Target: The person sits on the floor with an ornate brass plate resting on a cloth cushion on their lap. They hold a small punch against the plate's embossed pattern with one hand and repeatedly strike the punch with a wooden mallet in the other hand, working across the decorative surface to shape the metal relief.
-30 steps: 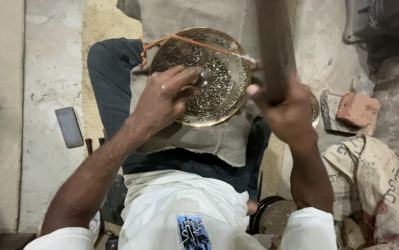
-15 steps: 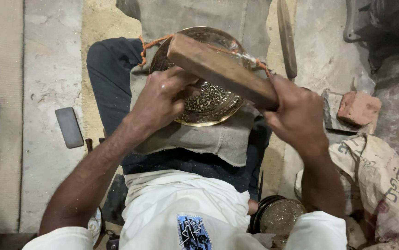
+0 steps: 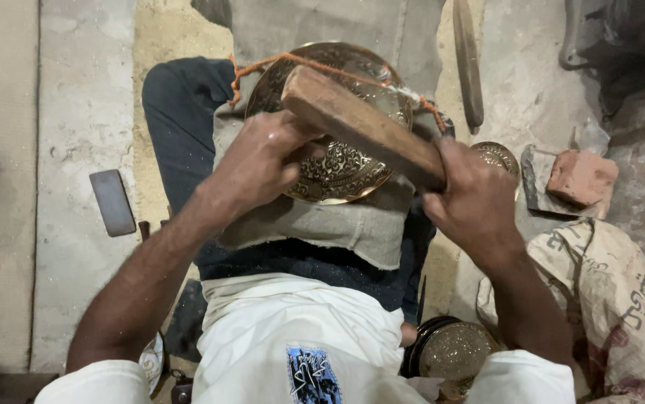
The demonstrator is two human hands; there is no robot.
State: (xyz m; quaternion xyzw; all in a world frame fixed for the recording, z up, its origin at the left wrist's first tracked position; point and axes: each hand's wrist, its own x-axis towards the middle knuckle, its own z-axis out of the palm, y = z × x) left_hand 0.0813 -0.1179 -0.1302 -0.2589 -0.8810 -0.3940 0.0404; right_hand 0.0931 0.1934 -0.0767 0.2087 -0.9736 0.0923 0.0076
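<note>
R hand (image 3: 472,202) clenched on wooden mallet (image 3: 360,123) – L hand (image 3: 262,161) fingers curled, pressed on engraved brass plate (image 3: 337,168).

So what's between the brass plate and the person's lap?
In the head view, a folded burlap cloth lies under the brass plate, over the dark trousers.
</note>
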